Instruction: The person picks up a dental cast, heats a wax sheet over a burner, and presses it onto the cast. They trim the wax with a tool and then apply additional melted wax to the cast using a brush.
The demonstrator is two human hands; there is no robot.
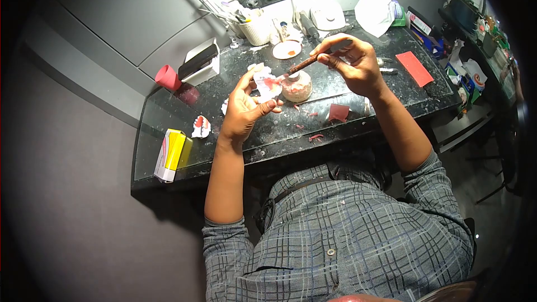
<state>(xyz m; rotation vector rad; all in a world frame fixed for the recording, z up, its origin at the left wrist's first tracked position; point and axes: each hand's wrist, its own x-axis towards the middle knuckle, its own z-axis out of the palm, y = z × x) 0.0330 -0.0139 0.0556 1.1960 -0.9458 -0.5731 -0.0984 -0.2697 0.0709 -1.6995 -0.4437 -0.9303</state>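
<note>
Held up over the bench, a white plaster dental cast (pixel 262 78) with red-pink wax on it sits in the fingers of my left hand (pixel 243 113). My right hand (pixel 359 68) grips a wax knife (pixel 306 65) by its dark brown handle, and the tip points down-left at the waxed side of the cast. Just behind the tip stands a round, wax-smeared spirit burner (pixel 296 88). A second cast with red wax (pixel 201 126) rests on the bench to the left. Below my right hand lies a small dark-pink wax square (pixel 338 113).
Wax scraps (pixel 316 137) litter the black bench (pixel 263 151). At left are a yellow-and-white box (pixel 170 155), a pink cup (pixel 167 78) and a white tray (pixel 202 62). A tool holder (pixel 257 31) and white device (pixel 327 14) stand behind; a red wax sheet (pixel 414 69) lies right.
</note>
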